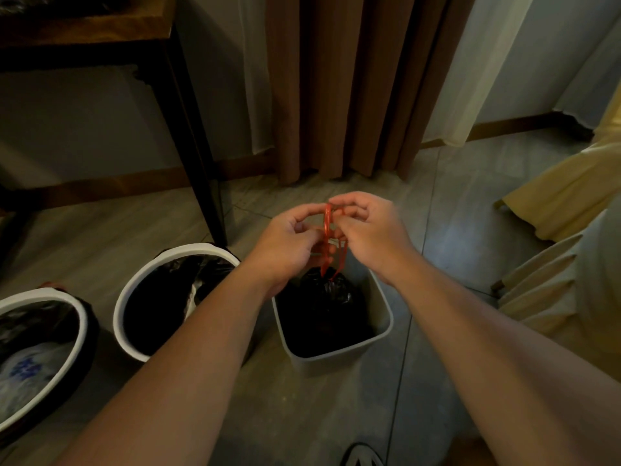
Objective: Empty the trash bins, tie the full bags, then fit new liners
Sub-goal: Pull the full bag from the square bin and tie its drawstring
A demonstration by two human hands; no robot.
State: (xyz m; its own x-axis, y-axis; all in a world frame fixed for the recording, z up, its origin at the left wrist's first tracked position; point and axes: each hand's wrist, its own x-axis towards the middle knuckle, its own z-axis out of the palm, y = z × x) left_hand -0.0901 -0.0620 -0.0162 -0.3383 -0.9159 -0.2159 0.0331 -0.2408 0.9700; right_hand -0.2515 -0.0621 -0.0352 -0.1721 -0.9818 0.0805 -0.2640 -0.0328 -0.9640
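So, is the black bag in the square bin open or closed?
Closed: the bag is gathered; left hand and right hand hold its red strings.

A thin red plastic drawstring (pixel 326 230) topped the gathered black plastic bag (pixel 324 297) in the pale grey square bin (pixel 383 317); brown pleated curtains (pixel 353 85) hung behind

Gathered black bag (pixel 324 297) in square bin (pixel 379 317)

We see left hand (pixel 291 234) and right hand (pixel 369 227) pinching red drawstring (pixel 327 227) above gathered black bag (pixel 324 297) in square white bin (pixel 383 326). Two round lined bins (pixel 141 277) (pixel 79 314) at left. Brown curtain (pixel 353 85) behind, dark table leg (pixel 195 142) beside.
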